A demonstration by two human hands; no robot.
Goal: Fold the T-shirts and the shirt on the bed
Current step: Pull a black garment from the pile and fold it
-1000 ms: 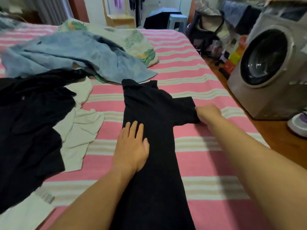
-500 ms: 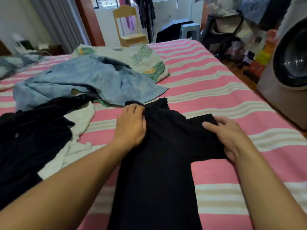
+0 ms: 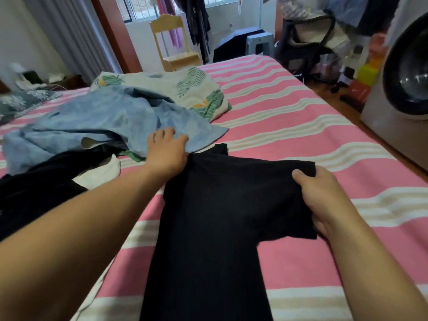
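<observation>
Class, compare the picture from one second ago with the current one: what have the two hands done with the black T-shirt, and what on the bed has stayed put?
The left hand moved from lying flat on the black T-shirt up to its collar end, beside the blue shirt. The right hand went from the sleeve's tip to gripping the sleeve, thumb on top. The blue shirt, the leaf-print cloth and the dark pile lie as before.

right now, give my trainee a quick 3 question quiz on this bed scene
1. True or false: the right hand grips the black T-shirt by its sleeve.
2. Which garment does the left hand rest against? A) blue shirt B) leaf-print cloth C) white garment
3. Fill in: the bed sheet is striped pink and ____.

Key: 1 true; 2 A; 3 white.
</observation>
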